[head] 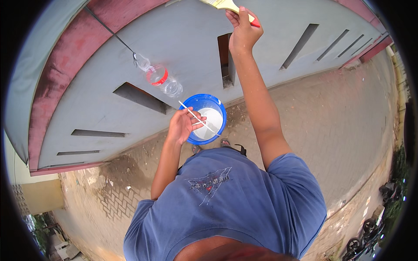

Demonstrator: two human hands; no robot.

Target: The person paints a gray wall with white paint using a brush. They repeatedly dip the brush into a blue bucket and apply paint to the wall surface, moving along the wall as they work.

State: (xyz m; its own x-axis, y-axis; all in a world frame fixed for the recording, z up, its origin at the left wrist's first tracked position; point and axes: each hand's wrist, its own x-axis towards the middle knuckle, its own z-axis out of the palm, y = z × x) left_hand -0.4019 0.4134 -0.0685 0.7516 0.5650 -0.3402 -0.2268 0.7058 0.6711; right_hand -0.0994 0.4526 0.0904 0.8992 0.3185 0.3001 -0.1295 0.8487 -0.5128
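Observation:
Raised toward the top of the view, my right hand (pixel 245 31) grips a flat paintbrush (pixel 227 4) with a pale yellow handle and a red end. Its bristles are partly cut off by the upper picture edge, close to the grey wall (pixel 192 42). A white bail handle (pixel 198 117) runs across the fingers of my left hand (pixel 183 125). That handle belongs to a blue plastic bucket (pixel 223 112), held in front of my body. White paint (pixel 210 122) lies inside the bucket, partly hidden behind my fingers.
A clear plastic bottle (pixel 163 80) with a red band hangs on a cord (pixel 109 29) before the wall. Slanted slot openings (pixel 142 98) pierce the wall, which has a pink border (pixel 58 68). Paved ground (pixel 313 120) stretches below, with motorcycles (pixel 362 233) at the lower right.

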